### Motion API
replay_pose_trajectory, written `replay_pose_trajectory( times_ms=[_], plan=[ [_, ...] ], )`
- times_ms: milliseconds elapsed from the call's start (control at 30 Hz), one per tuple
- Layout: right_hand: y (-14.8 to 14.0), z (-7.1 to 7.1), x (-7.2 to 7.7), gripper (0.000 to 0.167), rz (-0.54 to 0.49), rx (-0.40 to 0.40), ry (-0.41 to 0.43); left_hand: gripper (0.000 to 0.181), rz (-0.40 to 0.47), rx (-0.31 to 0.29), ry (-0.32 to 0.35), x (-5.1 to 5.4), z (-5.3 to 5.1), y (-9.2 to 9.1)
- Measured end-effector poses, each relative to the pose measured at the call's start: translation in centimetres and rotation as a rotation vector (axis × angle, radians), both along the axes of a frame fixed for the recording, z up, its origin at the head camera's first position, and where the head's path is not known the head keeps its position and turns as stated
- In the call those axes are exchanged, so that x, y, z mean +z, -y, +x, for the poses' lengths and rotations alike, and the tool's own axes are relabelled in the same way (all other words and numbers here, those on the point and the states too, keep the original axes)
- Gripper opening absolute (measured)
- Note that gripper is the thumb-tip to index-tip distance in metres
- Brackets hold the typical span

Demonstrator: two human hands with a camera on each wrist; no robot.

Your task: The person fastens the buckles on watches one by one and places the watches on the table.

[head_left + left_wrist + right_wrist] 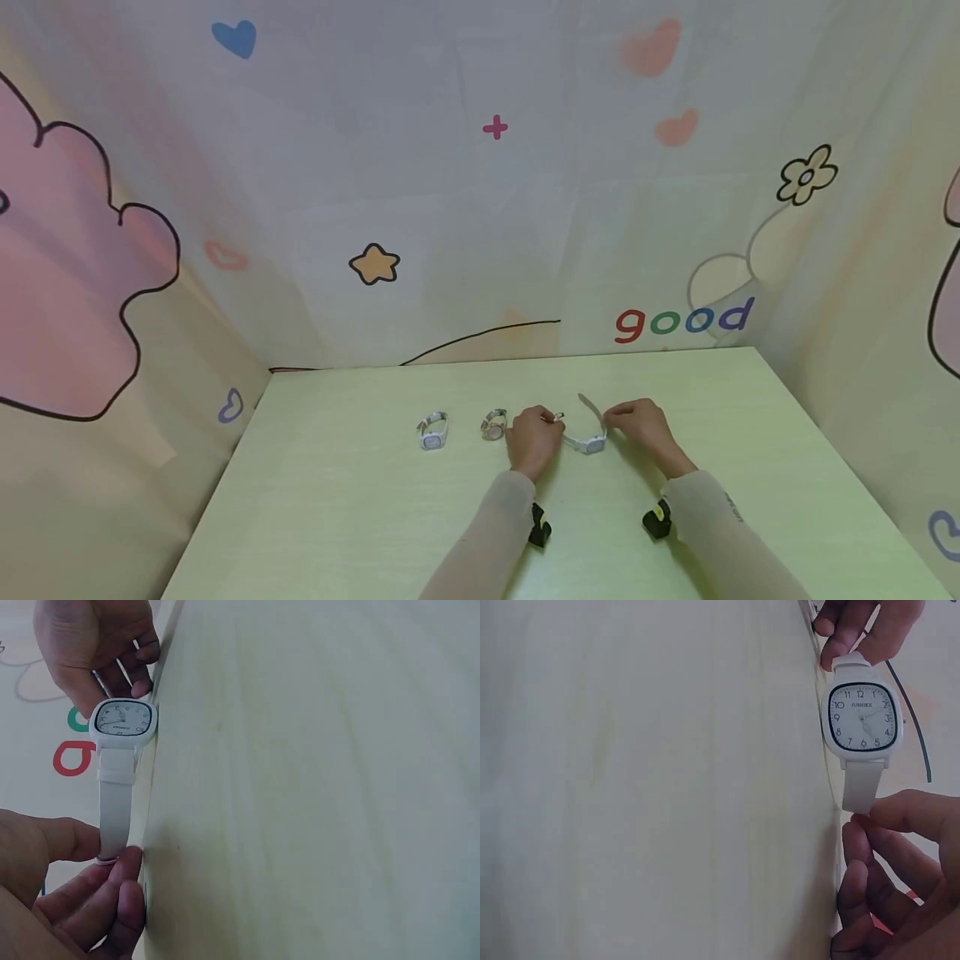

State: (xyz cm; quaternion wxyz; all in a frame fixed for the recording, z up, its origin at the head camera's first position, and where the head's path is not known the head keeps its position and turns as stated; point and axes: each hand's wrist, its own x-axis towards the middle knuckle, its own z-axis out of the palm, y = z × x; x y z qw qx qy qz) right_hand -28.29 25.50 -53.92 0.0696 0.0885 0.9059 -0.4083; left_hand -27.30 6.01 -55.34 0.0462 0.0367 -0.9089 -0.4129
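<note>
A white wristwatch point(594, 446) with a rounded square dial is stretched between both hands. My left hand point(534, 440) pinches one strap near its end between thumb and fingers, as the left wrist view shows on the white strap point(115, 810). My right hand point(645, 429) pinches the other strap point(862, 786) close to the case; in the head view that strap's free end curves up and away. The dial point(862, 718) faces up toward the wrist cameras, its numerals readable in the right wrist view.
Left of my left hand lies a gold-toned watch point(493, 431) with its band closed in a loop. Farther left is another watch, white with a silvery look point(432, 440). The pale table point(337, 517) meets a printed curtain point(465, 275) at its back edge.
</note>
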Motion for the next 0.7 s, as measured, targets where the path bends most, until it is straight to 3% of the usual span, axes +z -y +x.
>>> replay_pose_trajectory(
  times_ms=[333, 567, 700],
  plan=[
    [0.1, 0.3, 0.2, 0.023, 0.019, -0.009, -0.02, 0.007, 0.161, -0.065, -0.019, 0.6, 0.2, 0.7],
    [0.1, 0.6, 0.1, 0.024, -0.048, -0.029, -0.002, 0.022, 0.341, -0.122, 0.071, 0.6, 0.3, 1.1],
    [0.2, 1.0, 0.2, 0.027, -0.102, -0.045, 0.007, 0.022, 0.449, -0.149, 0.101, 0.8, 0.5, 1.4]
  ],
)
